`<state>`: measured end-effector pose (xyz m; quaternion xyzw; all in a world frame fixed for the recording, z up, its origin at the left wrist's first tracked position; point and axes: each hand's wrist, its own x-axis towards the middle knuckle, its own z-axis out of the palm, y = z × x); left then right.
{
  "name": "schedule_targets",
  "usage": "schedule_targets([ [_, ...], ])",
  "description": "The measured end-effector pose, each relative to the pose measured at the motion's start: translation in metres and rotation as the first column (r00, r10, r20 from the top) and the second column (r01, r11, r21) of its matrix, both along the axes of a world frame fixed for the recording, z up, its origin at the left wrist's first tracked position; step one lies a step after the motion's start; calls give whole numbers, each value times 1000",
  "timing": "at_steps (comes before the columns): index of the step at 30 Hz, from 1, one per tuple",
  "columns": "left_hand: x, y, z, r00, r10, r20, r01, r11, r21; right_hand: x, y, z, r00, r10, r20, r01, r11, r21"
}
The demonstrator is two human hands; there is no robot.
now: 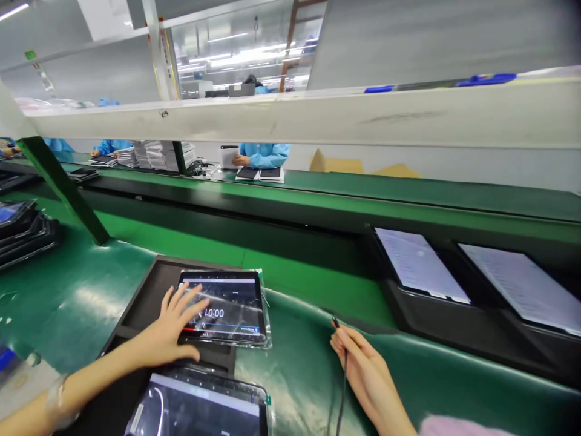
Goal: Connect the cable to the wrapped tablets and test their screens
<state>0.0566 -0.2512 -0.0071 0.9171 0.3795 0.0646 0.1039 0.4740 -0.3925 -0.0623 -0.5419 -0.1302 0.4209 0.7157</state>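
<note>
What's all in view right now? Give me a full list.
tablet showing 10:00: 1, black, on the black tray under the left hand
second tablet: 1, black, nearest the camera
black tray: 1, on the green mat
cable: 1, black, in the right hand
lit tablets: 2, white screens, right, in a black holder
stacked tablets: several, black, far left
co-workers: about 3, blue coats, across the line
left hand: on the tablet screen
right hand: pinching the cable
</note>
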Motion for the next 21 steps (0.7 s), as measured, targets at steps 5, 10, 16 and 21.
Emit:
schedule_targets([
  [5,19,85,-9,936,211,281,-200,977,-69,-14,31,5,922,181,343,-169,983,-66],
  [10,4,97,-23,804,419,422,-416,904,-104,-34,88,0,778,357,517,-354,929,-108],
  [16,-18,46,-37,733,523,435,-407,849,-336,-40,113,-8,686,406,604,-420,899,-127],
  [21,-13,26,-34,805,473,358,-302,846,-440,-39,106,-8,646,411,643,-427,893,-142],
])
